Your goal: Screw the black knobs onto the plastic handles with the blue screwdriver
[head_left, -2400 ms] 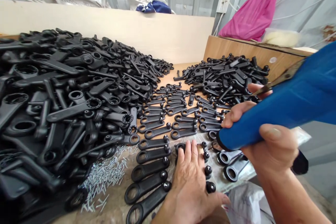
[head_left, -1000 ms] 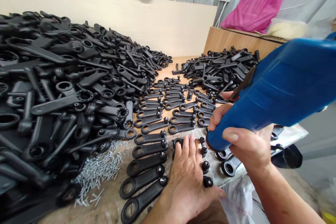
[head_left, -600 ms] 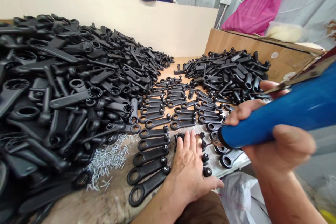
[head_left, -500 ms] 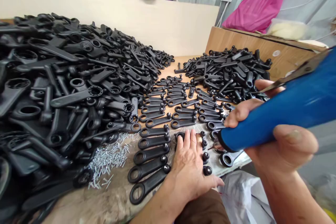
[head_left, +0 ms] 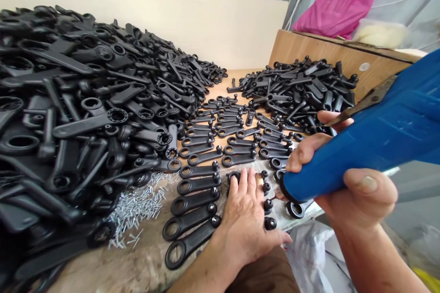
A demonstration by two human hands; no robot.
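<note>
My left hand (head_left: 244, 219) lies flat over a row of black plastic crank handles, fingers stretched out and side by side, thumb out to the right. Their knob ends, such as this knob (head_left: 270, 223), show past its right edge. My right hand (head_left: 357, 197) is wrapped round a blue power screwdriver (head_left: 347, 146) with a metal lever along its top. The tool tilts down to the left, its nose over the handles right of my left hand. Its tip is hard to make out. Beside my left hand lies another column of crank handles (head_left: 194, 203), with shiny screws in their knob ends.
A large heap of black handles (head_left: 85, 114) fills the left side. Small silver screws (head_left: 137, 208) lie loose before it. A smaller handle heap (head_left: 309, 87) stands at back right, by a wooden board (head_left: 337, 57). A pink bag (head_left: 340, 4) is behind it.
My right hand and the screwdriver have shifted a little to the left. My left hand stays flat on the same handles. The whole view has moved slightly.
</note>
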